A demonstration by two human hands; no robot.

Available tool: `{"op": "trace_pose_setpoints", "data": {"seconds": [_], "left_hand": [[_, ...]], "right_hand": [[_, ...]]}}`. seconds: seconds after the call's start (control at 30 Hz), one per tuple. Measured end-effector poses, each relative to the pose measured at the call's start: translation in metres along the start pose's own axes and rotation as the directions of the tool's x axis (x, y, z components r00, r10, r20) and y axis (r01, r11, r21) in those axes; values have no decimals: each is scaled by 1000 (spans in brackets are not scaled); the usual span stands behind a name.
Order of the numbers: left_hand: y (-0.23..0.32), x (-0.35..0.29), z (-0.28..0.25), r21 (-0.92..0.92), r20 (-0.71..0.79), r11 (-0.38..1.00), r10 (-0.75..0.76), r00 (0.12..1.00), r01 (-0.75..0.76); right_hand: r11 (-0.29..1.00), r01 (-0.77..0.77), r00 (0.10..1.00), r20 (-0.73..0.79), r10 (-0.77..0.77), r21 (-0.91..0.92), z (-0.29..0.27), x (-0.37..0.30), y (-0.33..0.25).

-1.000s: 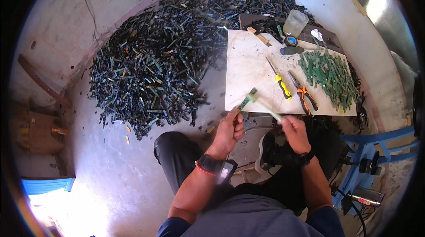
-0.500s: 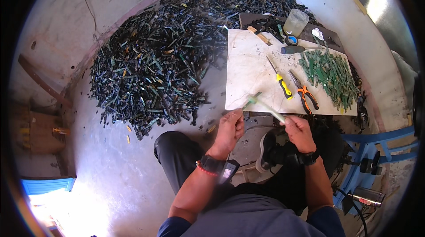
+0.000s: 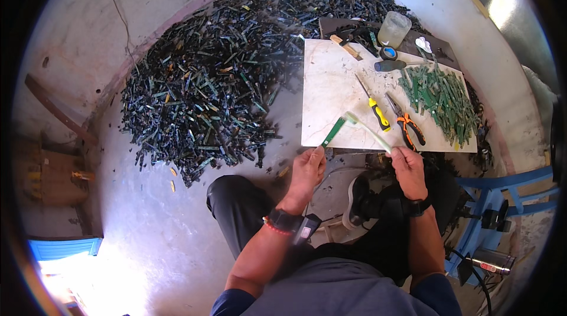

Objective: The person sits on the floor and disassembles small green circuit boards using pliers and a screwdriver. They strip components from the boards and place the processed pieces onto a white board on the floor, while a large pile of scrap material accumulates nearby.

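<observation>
While grey floor [image 3: 177,233] opens left of the pale board [image 3: 331,88], a green pile [image 3: 443,103] fills its right side.
Over the board's near edge, the left hand [image 3: 306,169] pinches a green strip [image 3: 333,132], and the right hand [image 3: 409,172] a pale brush [image 3: 371,131].

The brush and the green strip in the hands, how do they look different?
The brush is pale; the strip is deeper green. More of the brush shows than of the strip. The brush slants up to the left from the right hand, while the strip slants up to the right from the left hand. Both are slim.
</observation>
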State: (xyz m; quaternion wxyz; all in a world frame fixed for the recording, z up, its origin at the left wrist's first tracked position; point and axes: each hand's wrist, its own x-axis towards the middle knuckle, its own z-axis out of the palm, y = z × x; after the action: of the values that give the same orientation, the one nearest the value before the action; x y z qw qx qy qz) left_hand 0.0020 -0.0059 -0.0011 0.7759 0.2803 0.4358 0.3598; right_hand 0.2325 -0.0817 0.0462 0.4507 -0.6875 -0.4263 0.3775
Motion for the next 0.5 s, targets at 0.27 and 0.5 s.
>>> {"op": "trace_pose_setpoints", "data": {"seconds": [0.27,0.5], "left_hand": [[-1,-1,-2,14,16,1000,12,1000,-12],[-2,-2,0,20,8,1000,21,1000,-22]], "right_hand": [[976,151,986,98,-136,-158,7,1,4],[976,152,969,218,-116,-158,8,-1,6]]}}
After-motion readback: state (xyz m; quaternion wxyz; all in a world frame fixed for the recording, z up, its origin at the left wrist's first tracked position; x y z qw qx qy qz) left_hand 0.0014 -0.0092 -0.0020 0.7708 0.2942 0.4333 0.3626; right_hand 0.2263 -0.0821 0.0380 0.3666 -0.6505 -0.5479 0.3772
